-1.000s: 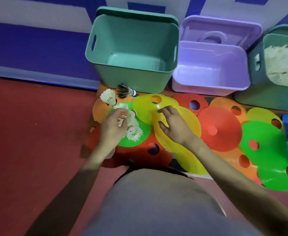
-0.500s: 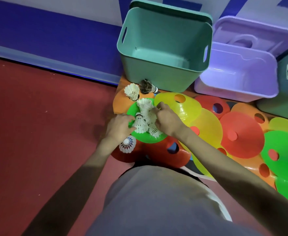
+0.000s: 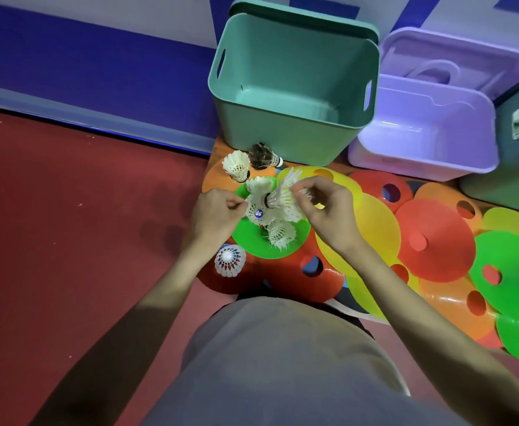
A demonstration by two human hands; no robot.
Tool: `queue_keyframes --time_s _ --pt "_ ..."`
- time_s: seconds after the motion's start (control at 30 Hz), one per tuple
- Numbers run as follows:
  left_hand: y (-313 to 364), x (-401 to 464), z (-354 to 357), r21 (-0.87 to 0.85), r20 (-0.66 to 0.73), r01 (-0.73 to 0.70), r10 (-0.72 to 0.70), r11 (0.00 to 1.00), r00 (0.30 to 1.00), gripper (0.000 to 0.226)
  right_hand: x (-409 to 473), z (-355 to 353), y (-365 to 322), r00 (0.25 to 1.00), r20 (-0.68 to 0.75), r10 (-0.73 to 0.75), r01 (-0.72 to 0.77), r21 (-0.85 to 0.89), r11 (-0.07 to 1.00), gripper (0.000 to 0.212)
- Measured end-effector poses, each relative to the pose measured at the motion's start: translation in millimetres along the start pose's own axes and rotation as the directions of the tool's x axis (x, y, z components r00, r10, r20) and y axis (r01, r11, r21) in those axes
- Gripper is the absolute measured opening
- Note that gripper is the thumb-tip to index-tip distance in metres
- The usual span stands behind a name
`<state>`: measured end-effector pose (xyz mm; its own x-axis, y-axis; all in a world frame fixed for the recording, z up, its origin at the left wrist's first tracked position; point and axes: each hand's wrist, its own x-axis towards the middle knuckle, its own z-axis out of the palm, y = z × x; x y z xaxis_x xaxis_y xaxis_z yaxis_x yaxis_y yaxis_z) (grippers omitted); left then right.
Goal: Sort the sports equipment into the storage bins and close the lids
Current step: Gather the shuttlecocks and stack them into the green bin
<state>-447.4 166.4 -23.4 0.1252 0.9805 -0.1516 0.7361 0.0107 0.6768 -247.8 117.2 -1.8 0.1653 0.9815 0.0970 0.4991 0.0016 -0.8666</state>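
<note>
A person crouched over a spread of flat cones, gathering shuttlecocks. The green cone [image 3: 253,241] served as the landmark: just above it both hands met over a bunch of white shuttles [image 3: 267,207]. The left hand [image 3: 213,218] pinched the bunch's left edge between thumb and fingertips; the right hand [image 3: 325,213] pinched the feathers of a shuttle on its right side, the other fingers loosely curled. One white shuttle [image 3: 236,164] and a dark shuttle [image 3: 263,156] lay beyond the green cone, touching or nearly touching each other; another white one [image 3: 230,261] lay on a red cone nearer the person, to its left. The teal bin [image 3: 286,130] stood open and empty beyond the green cone, the purple bin [image 3: 421,155] to that bin's right, also open.

The step in hand appeared to be collecting shuttles. Next would likely come lifting the bunch clear, without crushing feathers, into a bin, then fetching the three strays.
</note>
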Motion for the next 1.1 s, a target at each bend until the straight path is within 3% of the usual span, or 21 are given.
queue_keyframes --time_s 0.17,0.3,0.43,0.53,0.6,0.7,0.83,0.93,1.1 --pt "5.4 -2.4 -1.5 -0.131 0.078 0.031 -0.021 0.991 0.997 0.010 -8.2 15.6 -2.1 0.995 0.100 0.029 -0.016 -0.134 0.991 0.026" --pt "10.2 -7.3 -5.4 -0.196 0.115 -0.028 0.051 0.980 0.992 0.011 -8.7 22.6 -0.9 0.999 0.029 0.037 -0.031 -0.185 0.982 0.035" --pt "6.8 -11.2 -7.9 -0.261 0.105 -0.054 0.084 0.964 0.991 0.009 -1.7 26.6 3.4 0.988 0.096 0.121 -0.098 -0.219 0.971 0.031" --pt "3.4 -12.6 -7.2 -0.294 0.127 -0.063 0.104 0.954 0.986 0.011 -0.3 29.5 2.5 0.978 0.174 0.117 -0.086 -0.177 0.980 0.006" --pt "-0.4 -11.1 -8.0 -0.291 0.150 -0.079 0.128 0.953 0.980 0.019 0.4 32.5 3.4 0.976 0.155 0.151 -0.126 -0.160 0.979 0.016" --pt "-8.9 -11.4 -9.7 -0.364 0.229 -0.068 0.160 0.929 0.960 0.030 3.7 38.2 6.6 0.957 0.133 0.259 -0.245 -0.111 0.963 0.012" --pt "-20.5 -16.9 -8.4 -0.410 0.233 -0.160 0.273 0.898 0.933 0.056 8.0 50.5 3.3 0.942 0.152 0.299 -0.303 0.005 0.953 0.023" --pt "-26.3 -19.1 -4.1 -0.418 0.185 -0.126 0.220 0.900 0.958 0.067 9.6 63.7 -4.3 0.931 0.215 0.296 -0.317 0.070 0.946 0.015" --pt "-39.7 -19.6 -11.9 -0.491 0.021 -0.064 0.085 0.869 0.996 0.061 14.0 76.3 -18.7 0.921 0.261 0.290 -0.348 0.218 0.912 0.028"
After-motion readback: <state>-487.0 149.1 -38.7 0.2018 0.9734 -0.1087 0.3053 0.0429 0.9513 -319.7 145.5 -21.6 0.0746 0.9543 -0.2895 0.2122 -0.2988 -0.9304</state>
